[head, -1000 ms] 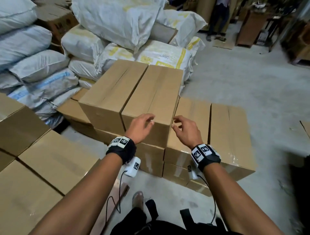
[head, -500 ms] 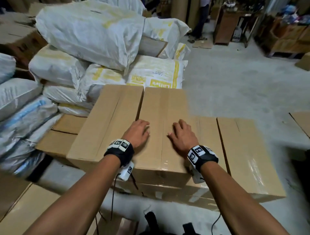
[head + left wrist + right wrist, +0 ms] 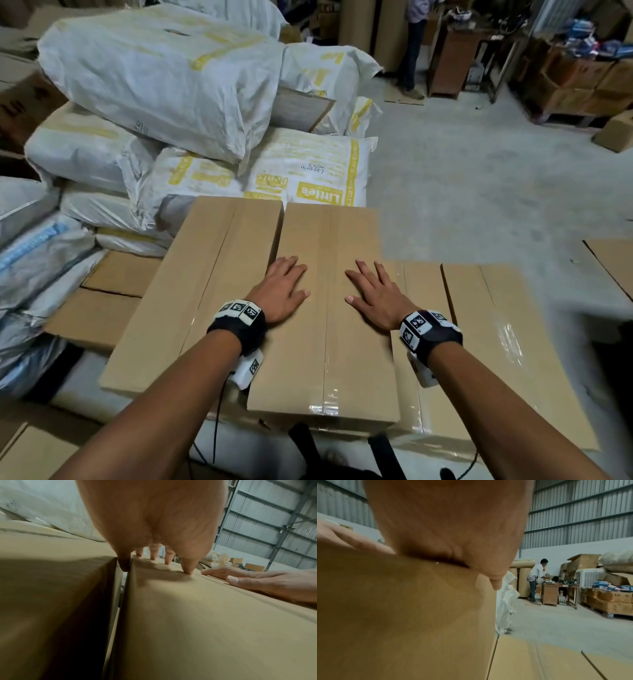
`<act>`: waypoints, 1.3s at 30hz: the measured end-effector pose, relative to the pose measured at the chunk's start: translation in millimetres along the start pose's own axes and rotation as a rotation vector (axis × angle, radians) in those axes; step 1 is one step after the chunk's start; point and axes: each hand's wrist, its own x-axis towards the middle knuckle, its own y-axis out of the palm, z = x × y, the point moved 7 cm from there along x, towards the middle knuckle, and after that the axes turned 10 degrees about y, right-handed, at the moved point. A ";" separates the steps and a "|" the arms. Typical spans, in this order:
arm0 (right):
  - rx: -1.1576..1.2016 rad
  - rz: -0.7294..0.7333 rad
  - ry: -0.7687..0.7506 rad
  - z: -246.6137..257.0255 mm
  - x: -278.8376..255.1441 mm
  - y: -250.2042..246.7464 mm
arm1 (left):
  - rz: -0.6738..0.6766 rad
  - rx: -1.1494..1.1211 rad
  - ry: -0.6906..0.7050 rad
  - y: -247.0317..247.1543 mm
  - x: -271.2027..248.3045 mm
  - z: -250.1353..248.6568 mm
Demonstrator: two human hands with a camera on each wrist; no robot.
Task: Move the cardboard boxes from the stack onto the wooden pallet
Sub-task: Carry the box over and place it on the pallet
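A: So, where are my hands?

B: Both lie flat on the top cardboard box, fingers straight and spread, clamped on nothing. My left hand sits by the box's 9 o'clock edge; on the left wrist view one of its fingers dips into the gap toward the neighbouring box. My right hand sits toward 3 o'clock on the same lid.

A: And the box itself?

B: It rests on the stack, side by side with that neighbour, above lower taped boxes at 3 o'clock. White and yellow sacks pile up at 12 o'clock. Beyond, at 1 o'clock, a person stands at a wooden desk. I cannot tell where the pallet is
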 end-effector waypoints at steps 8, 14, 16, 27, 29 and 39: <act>0.096 -0.294 -0.062 -10.8 3.3 5.4 | 0.088 -0.019 0.006 10.4 7.2 1.1; 0.111 -0.302 -0.082 -27.8 -0.6 0.0 | 0.085 -0.017 0.046 1.4 14.3 -14.1; 0.133 -0.305 -0.082 -34.2 -2.6 -0.3 | 0.071 0.002 0.049 -2.0 16.8 -17.3; 0.208 -0.316 -0.071 -67.1 -9.2 -1.5 | 0.001 -0.032 0.048 -4.5 24.6 -43.3; 0.214 -0.319 -0.074 -67.9 -8.8 -1.7 | -0.047 -0.033 0.055 -4.9 24.0 -49.9; 0.389 -0.301 -0.153 -59.7 -9.6 -5.3 | -0.123 0.021 0.098 -2.2 22.9 -47.7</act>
